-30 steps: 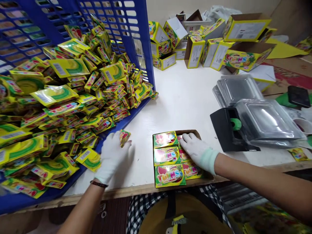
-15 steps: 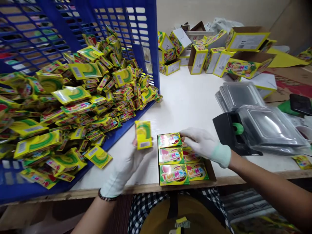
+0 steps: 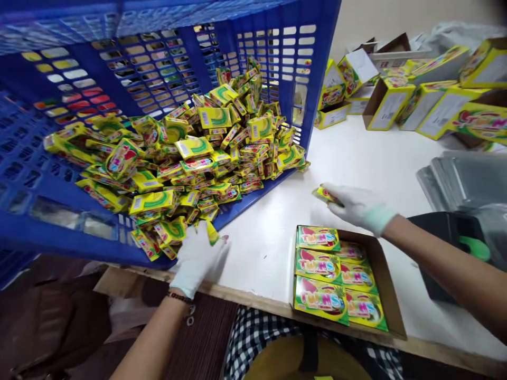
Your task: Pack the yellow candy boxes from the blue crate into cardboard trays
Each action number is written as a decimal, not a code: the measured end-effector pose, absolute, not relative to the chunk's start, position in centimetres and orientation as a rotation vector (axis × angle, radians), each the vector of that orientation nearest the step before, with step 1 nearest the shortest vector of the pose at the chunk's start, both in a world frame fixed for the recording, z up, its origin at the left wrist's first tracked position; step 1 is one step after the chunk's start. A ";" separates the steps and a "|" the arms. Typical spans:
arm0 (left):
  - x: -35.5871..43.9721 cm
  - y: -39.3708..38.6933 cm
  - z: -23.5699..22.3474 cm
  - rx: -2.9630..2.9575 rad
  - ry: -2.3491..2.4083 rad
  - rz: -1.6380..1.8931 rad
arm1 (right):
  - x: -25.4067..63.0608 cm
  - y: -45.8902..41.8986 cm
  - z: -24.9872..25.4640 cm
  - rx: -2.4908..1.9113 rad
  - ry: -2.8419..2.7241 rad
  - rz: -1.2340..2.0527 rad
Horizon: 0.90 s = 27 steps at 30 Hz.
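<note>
Beyond the open box [image 3: 391, 287], your right hand [image 3: 352, 205] pinches a small pack [image 3: 327, 193], while left of it your left hand [image 3: 198, 254] grips another pack [image 3: 212, 233]; both seem light, slick and crushable, best held lightly by opposite edges.

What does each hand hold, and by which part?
Right hand: a small packet, by the end nearest the palm. Left hand: a yellow packet; its gripped part is hidden.
</note>
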<state>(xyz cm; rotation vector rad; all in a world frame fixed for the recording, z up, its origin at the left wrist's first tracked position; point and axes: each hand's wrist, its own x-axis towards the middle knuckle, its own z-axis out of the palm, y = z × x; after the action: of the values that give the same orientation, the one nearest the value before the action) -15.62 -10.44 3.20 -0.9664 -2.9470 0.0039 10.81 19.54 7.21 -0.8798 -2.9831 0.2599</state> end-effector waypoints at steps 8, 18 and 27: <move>-16.8 -8.1 0.5 -1.110 -2.955 -0.763 | 11.1 24.2 1.8 -0.831 -3.403 0.270; -7.9 6.5 5.1 -2.215 -2.559 -1.643 | 8.4 21.0 8.3 -0.257 -2.745 0.891; -20.2 9.1 3.0 -1.573 -2.766 -0.435 | 12.6 27.1 0.8 -1.253 -2.861 0.768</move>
<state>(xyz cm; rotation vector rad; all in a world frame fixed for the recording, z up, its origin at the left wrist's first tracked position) -20.19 9.12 3.02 -1.5727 -2.7663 -0.4355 12.56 27.12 0.75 -1.2533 -2.8613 0.7679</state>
